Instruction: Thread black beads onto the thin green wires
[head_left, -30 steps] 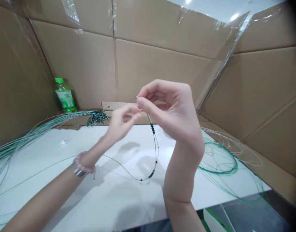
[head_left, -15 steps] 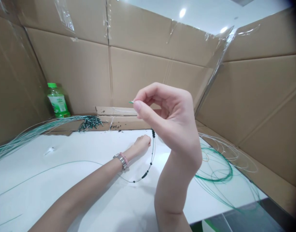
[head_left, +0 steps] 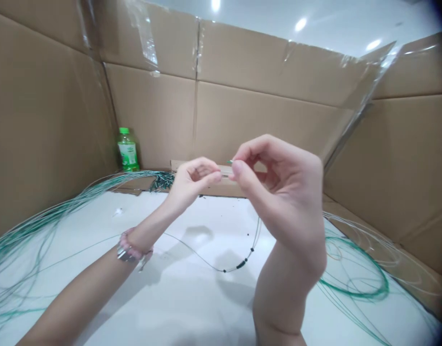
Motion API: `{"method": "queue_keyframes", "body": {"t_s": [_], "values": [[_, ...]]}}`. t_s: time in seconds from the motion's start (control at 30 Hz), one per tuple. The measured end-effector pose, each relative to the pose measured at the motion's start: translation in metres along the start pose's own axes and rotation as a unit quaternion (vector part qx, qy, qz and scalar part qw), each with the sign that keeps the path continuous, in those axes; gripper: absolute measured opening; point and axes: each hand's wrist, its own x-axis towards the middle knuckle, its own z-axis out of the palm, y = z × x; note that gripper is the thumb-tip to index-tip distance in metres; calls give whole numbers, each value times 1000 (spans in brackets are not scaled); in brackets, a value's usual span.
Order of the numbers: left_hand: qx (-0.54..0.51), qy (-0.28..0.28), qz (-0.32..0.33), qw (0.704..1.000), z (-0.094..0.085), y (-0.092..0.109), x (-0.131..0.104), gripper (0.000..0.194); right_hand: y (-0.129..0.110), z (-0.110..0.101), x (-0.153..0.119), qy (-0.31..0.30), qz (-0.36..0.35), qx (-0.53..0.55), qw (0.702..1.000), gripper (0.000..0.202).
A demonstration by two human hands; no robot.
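Raised toward right hand [head_left: 291, 192]: left hand [head_left: 186, 185], grip indeterminable. Note cord [head_left: 230, 162] pinched in right fingers. With slack pinch, possible cord slip, spilling beads [head_left: 241, 264].

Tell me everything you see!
Bottle: one, green, back left
Strand bundle: one, green-white, left
Tips: many, dark, bundle's end
Cord: one, dark-beaded, below hands
Strand tip: one, green, right fingertips
Loops: several, green-white, right
Scrap: one, white, table's left
Table: one, white, middle
Walls: three, brown, around
Tape: some, clear, walls
Lights: three, white, ceiling
Bracelet: one, pink, left wrist
Band: one, silver, left wrist
Left hand: one, bare, centre
Right hand: one, bare, centre-right
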Motion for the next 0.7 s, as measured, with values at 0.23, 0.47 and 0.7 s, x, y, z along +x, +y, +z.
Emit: {"method": "queue_keyframes", "body": {"t_s": [0.23, 0.47, 0.7], "values": [[-100, 44, 24, 994, -16, 62, 2, 9, -2, 27, -3, 31, -40, -50, 997, 12], [-108, 18, 35, 993, -20, 66, -1, 6, -6, 43, -9, 29, -54, -29, 998, 14], [-108, -5, 42, 993, -21, 69, -1, 5, -6, 43, -9, 44, -81, -52, 994, 18]]}}
